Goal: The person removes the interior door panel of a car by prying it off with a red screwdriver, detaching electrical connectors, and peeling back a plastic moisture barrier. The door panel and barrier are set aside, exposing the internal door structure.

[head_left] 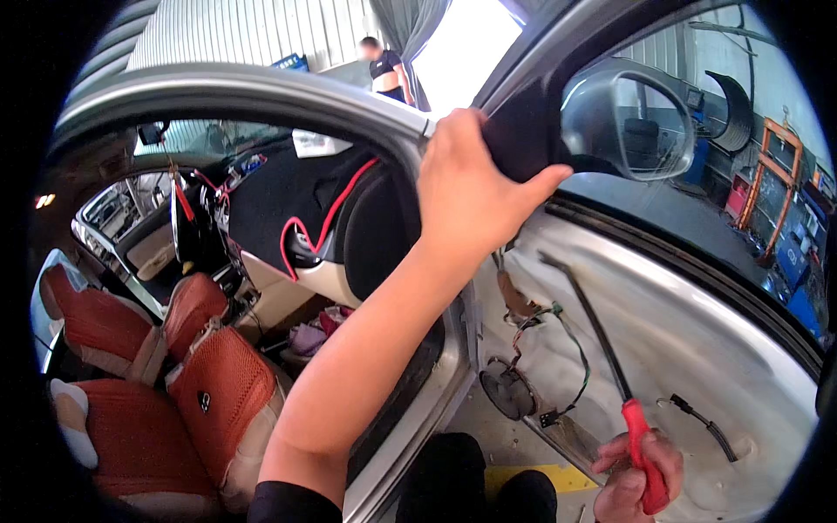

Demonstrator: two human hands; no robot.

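My left hand (471, 187) is closed round the black triangular trim piece (523, 131) at the front corner of the door window. Its fingers hook over the front edge and its thumb lies across the lower part. Low on the right, my right hand (641, 475) grips the red handle of a pry bar (595, 322). The long dark shaft slants up and left, with a bent tip just below the trim corner. Whether the tip touches the door cannot be told. The silver door (697, 349) has its inner metal bare, with loose wiring (571, 336) hanging there.
A round speaker (508, 388) sits low in the door, and a short black cable (711, 427) sticks out further right. The side mirror (649, 126) is beyond the glass. Red-covered seats (222, 383) fill the cabin at left. A person (388, 74) stands in the background.
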